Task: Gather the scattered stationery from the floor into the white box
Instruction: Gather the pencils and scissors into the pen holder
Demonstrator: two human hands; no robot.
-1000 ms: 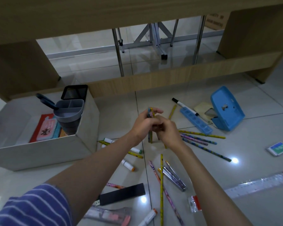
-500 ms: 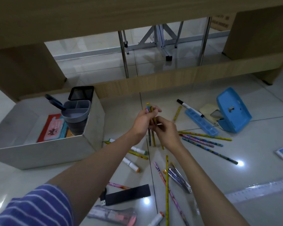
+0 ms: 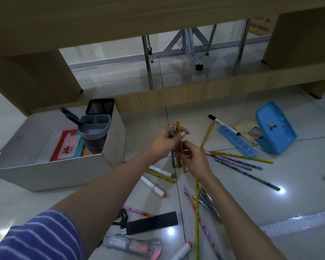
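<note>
My left hand (image 3: 166, 142) grips a bundle of pencils (image 3: 177, 131) held upright above the floor tiles. Just below it, my right hand (image 3: 194, 160) touches the lower half of the same bundle with curled fingers. The white box (image 3: 64, 169) stands to the left and holds a grey pen holder (image 3: 95, 132), a black mesh cup (image 3: 99, 107) and a red pencil case (image 3: 68, 147). More pencils (image 3: 238, 162), white markers (image 3: 154, 184) and a long yellow pencil (image 3: 197, 218) lie scattered on the floor.
A blue hole punch (image 3: 274, 128), a blue tray (image 3: 236, 142) with a black marker (image 3: 223, 124), a black USB hub (image 3: 152, 223), a stapler (image 3: 208, 203), a clear ruler (image 3: 298, 223) and a clear pencil case (image 3: 133, 247) lie around. A wooden desk frame (image 3: 195, 94) crosses behind.
Both hands stay together on the pencil bundle. My right hand has slid a little lower along it, and my view has shifted slightly left.
</note>
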